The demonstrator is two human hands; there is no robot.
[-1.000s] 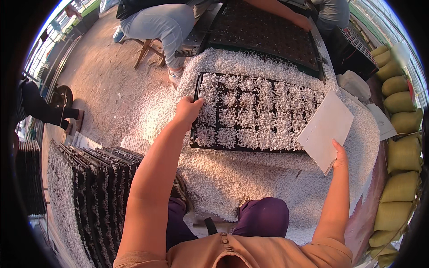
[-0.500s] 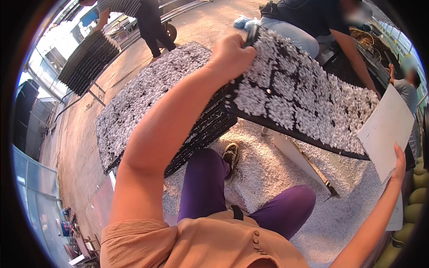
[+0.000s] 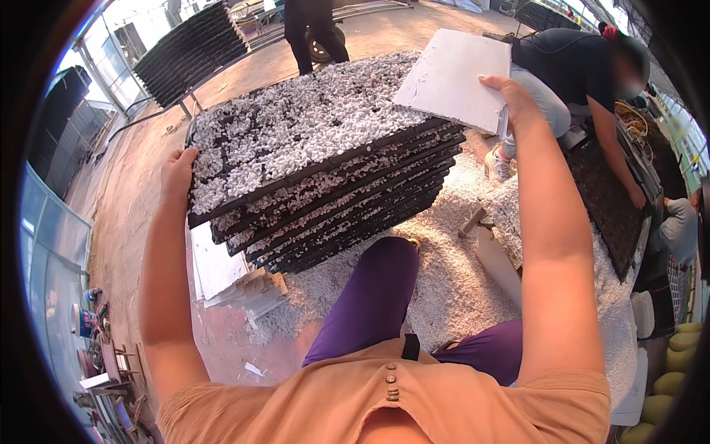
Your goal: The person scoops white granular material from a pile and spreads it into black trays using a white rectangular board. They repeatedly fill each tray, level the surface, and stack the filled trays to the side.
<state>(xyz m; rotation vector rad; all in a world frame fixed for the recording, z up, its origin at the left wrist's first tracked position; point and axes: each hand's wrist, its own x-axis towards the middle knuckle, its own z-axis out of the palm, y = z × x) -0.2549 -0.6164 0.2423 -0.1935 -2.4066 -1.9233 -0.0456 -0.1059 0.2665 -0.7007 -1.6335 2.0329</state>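
Note:
Black seedling trays [image 3: 347, 211] stand in a tall stack in front of me, the top one heaped with loose white granules [image 3: 296, 133]. My left hand [image 3: 178, 175] grips the left edge of the top tray, its thumb on the rim and the other fingers mostly hidden. In my right hand [image 3: 512, 103] is a flat white board [image 3: 458, 78], thumb on its upper face and fingers underneath. The board is tilted over the right end of the top tray. I cannot tell whether it touches the granules.
Spilled white granules [image 3: 436, 296] cover the ground around my knees. White sheets [image 3: 218, 266] lie under the stack's left side. At right a co-worker [image 3: 569, 66] bends over a dark tray [image 3: 603, 192]. Another tray stack [image 3: 188, 55] stands far left, near a standing person [image 3: 314, 29].
The tray my left hand held raised at right now appears to lie on the stack. That hand has shifted to the left edge. My right hand has brought the board up and leftward.

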